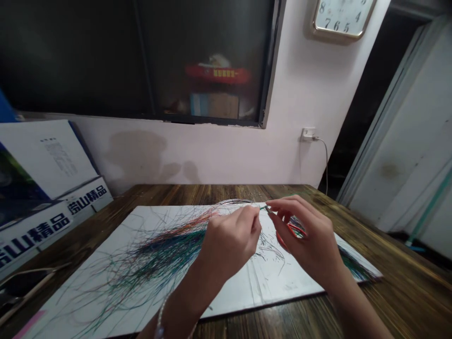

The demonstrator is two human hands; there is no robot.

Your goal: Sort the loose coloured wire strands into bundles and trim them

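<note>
Table [406, 292], dark wood, bearing a white sheet [268, 278]. Strands [158, 254], thin, many-coloured, spread loose over the sheet's left half. Left hand [229, 242], fingers curled, thumb and forefinger pinched on a green strand [264, 207]. Right hand [307, 242], half closed, fingertips pinching the same strand, above the sheet's far edge. Red loop [295, 230] beneath the right palm; whether held, cannot tell.

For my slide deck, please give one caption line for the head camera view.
Left hand and right hand pinch a thin green strand above a white sheet strewn with coloured strands.
</note>
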